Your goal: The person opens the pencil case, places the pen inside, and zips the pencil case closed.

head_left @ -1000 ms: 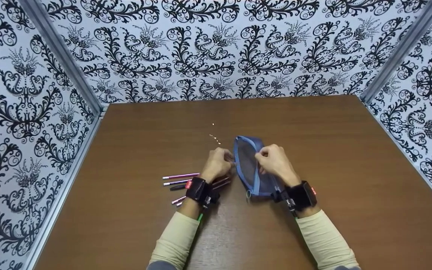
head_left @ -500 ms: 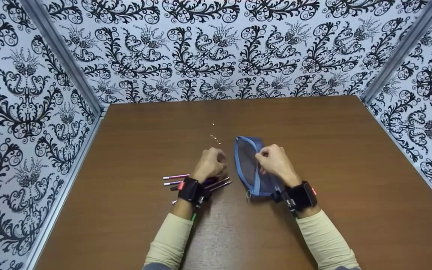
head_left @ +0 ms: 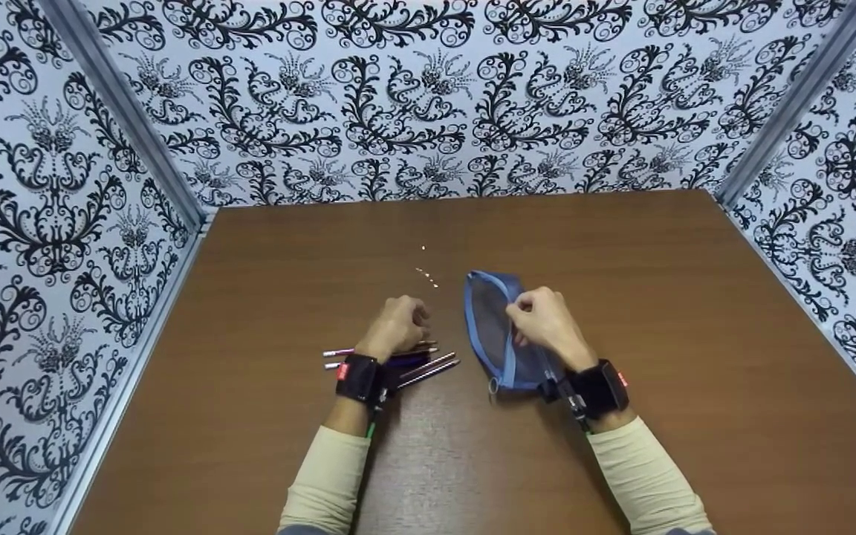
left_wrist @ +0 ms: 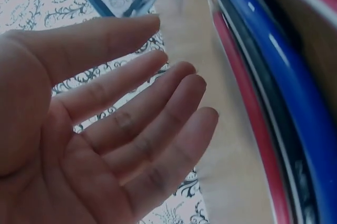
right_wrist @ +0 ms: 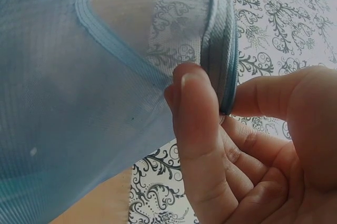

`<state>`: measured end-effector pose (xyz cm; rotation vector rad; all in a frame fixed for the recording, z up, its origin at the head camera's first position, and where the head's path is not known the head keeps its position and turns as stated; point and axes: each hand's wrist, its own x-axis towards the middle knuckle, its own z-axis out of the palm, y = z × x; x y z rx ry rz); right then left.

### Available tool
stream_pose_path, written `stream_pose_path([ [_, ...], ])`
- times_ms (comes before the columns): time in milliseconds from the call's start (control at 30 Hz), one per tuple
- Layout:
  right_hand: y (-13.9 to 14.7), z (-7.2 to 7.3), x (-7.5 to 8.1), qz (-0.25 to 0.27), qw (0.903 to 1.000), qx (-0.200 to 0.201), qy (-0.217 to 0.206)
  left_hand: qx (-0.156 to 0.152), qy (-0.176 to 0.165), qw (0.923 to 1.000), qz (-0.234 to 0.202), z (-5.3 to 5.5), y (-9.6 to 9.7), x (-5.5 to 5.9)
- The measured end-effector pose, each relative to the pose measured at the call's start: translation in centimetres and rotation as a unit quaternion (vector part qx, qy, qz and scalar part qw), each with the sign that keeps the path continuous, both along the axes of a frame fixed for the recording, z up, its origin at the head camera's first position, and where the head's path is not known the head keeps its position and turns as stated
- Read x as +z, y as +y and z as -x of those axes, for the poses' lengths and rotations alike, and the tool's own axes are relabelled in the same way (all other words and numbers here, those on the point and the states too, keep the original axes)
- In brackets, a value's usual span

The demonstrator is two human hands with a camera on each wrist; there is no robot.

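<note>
A blue mesh zip pouch (head_left: 486, 316) lies in the middle of the table with its mouth gaping. My right hand (head_left: 548, 321) pinches the zippered rim (right_wrist: 221, 50) of the pouch between thumb and finger. To the left, my left hand (head_left: 398, 325) hovers over a bunch of pencils (head_left: 428, 369), nothing in its loosely bent fingers. In the left wrist view a red pencil (left_wrist: 239, 71), a dark pencil or pen and a blue pen (left_wrist: 287, 56) run close beside that hand. Its wrist band hides part of the bunch in the head view.
Small white specks (head_left: 426, 275) are scattered on the wooden table (head_left: 584, 238) beyond the hands. A ring-shaped zipper pull (head_left: 493, 386) hangs at the near end of the pouch. Patterned panels (head_left: 428, 111) with metal posts stand at the back and both sides.
My left hand has moved left, away from the pouch mouth and over the pencils, showing more of their pointed ends. My right hand keeps its pinch on the pouch rim.
</note>
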<state>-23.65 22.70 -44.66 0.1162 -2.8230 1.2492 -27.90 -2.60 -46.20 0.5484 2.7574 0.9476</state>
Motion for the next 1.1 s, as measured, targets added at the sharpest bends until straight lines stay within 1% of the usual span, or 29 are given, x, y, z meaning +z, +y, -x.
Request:
stream_pose_path([
  [133,0.0,0.0,0.1,0.000,1.0000,-0.005,-0.002,0.000,0.000,0.9996,0.027,0.2,-0.6,0.2],
  [267,0.0,0.0,0.0,0.000,1.0000,0.000,0.002,0.019,0.003,0.9971,0.073,0.2,-1.3,0.5],
  [367,0.0,0.0,0.0,-0.006,0.9999,0.004,0.008,0.029,0.004,0.9950,0.095,0.2,-1.9,0.6],
  [467,-0.1,0.1,0.0,-0.008,0.9999,0.003,0.009,0.033,0.003,0.9941,0.103,0.3,-2.5,0.7],
  [633,0.0,0.0,0.0,-0.001,1.0000,-0.001,-0.005,0.041,-0.002,0.9935,0.106,0.3,-3.2,0.8],
  [833,0.0,0.0,0.0,0.008,0.9997,-0.003,-0.021,0.054,-0.029,0.9915,0.115,0.3,-3.8,1.0],
  [1100,0.1,0.0,-0.1,0.006,0.9997,-0.001,-0.022,0.060,-0.032,0.9890,0.131,0.7,-4.4,0.8],
])
